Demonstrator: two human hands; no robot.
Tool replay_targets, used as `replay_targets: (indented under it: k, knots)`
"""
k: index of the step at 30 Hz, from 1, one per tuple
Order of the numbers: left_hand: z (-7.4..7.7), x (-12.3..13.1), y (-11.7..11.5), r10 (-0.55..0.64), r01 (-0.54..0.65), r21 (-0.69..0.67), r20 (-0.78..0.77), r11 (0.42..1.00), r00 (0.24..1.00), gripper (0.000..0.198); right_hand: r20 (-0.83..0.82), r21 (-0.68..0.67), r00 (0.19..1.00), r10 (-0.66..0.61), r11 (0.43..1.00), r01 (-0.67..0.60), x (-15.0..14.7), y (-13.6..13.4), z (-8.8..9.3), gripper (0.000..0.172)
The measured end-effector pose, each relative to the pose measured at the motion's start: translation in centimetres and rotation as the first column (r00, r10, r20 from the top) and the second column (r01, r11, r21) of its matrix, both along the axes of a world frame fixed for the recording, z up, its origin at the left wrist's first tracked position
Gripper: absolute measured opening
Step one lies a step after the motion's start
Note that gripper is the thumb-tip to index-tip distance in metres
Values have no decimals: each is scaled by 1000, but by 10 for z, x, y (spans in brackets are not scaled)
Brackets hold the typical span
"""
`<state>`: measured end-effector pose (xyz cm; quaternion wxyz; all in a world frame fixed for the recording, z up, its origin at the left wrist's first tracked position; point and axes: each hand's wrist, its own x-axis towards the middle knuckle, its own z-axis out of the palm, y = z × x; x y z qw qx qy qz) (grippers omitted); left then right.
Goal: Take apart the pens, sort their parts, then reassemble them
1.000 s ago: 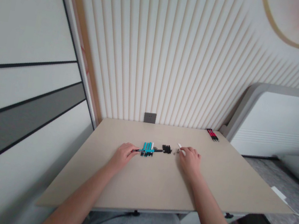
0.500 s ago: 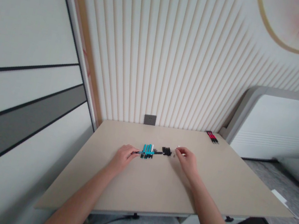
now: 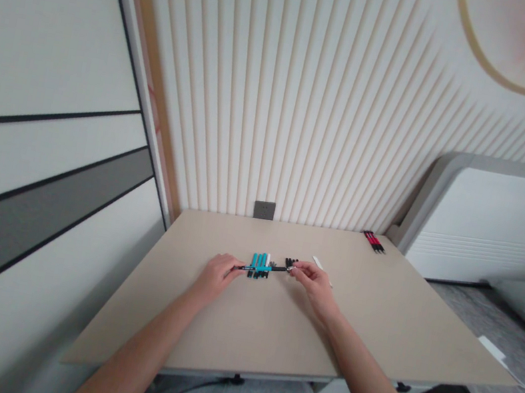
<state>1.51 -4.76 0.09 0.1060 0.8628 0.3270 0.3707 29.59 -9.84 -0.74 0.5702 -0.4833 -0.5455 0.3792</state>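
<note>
In the head view my left hand (image 3: 218, 277) pinches the left end of a blue-and-black pen (image 3: 262, 268), held level above the table. Its black end points right, toward my right hand (image 3: 315, 287). The right fingers are closed on a small silvery piece (image 3: 289, 269) at that end of the pen; whether the two touch, I cannot tell. Behind the pen lie several blue pen barrels (image 3: 259, 259) with black ends. Black pen parts (image 3: 288, 261) lie in a row beyond my right fingertips, partly hidden by them.
A thin white strip (image 3: 317, 261) lies behind my right hand, partly covered. Several red-and-black pens (image 3: 374, 242) rest at the back right of the beige table (image 3: 239, 328). A dark socket (image 3: 264, 210) sits on the ribbed wall behind.
My right hand has moved left, with the silvery piece, to the pen's black end. It now covers some black parts and uncovers more of the white strip. My left hand stays put.
</note>
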Motion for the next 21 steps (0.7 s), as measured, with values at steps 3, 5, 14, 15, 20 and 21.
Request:
replay_targets:
  k: [3, 5, 14, 15, 20, 21]
  knots:
    - [0, 0, 0, 3, -3, 12, 2, 1000, 1000, 23, -63, -47, 997, 34, 998, -37, -2, -2, 2, 45]
    - [0, 0, 0, 7, -7, 8, -2, 1000, 1000, 23, -80, -61, 995, 58, 996, -63, -3, -3, 5, 44]
    - [-10, -1, 7, 5, -5, -7, -32, 1000, 999, 25, -41, -48, 997, 58, 997, -60, -5, -3, -2, 39]
    - [-10, -1, 7, 1, -1, -2, -34, 1000, 999, 25, -28, -39, 998, 48, 998, -49, -5, -2, -3, 38]
    - [-9, -1, 6, -8, 8, 13, -47, 1000, 999, 25, 133, 0, 991, -26, 1000, 26, -5, -3, -5, 31]
    - [-8, -1, 5, -7, 8, 17, -47, 1000, 999, 25, 175, 11, 984, -44, 999, 43, -5, -4, -4, 30]
